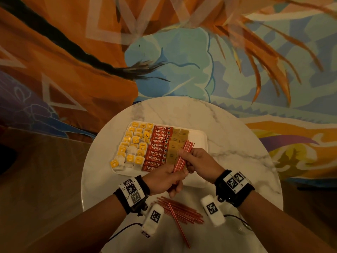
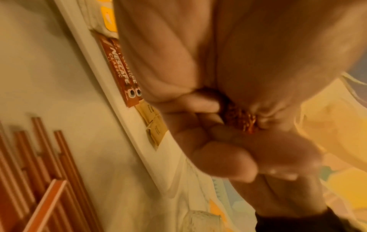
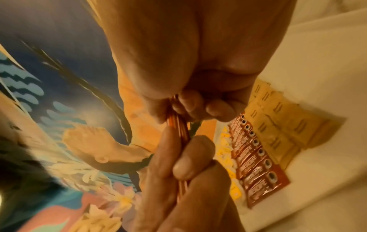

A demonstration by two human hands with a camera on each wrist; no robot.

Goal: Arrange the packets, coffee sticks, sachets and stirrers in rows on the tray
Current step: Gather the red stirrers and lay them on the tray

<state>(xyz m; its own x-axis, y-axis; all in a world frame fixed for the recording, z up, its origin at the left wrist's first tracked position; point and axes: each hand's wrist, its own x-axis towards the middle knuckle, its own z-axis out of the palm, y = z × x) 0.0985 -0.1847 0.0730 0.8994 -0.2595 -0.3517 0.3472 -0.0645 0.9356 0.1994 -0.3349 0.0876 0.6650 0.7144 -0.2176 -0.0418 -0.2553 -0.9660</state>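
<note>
Stirrers (image 1: pixel 183 156) in a red bunch are sitting in the middle of the frame, above the tray (image 1: pixel 198 137). I am gripping them with my left hand (image 1: pixel 164 181) low down and pinching them with my right hand (image 1: pixel 200 161). More loose stirrers (image 1: pixel 182 210) are lying on the table (image 1: pixel 237 143) at the bottom.

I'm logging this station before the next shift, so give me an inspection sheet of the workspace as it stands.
Surface: round marble table, white tray on it.
Job's things: yellow tea packets, red coffee sticks, tan sachets in rows on tray; loose stirrers on table.
Clutter: nothing seen.
Grippers: left hand and right hand both grip a stirrer bundle over the tray.
Cables: black wrist-camera leads.
Surroundings: painted mural.
</note>
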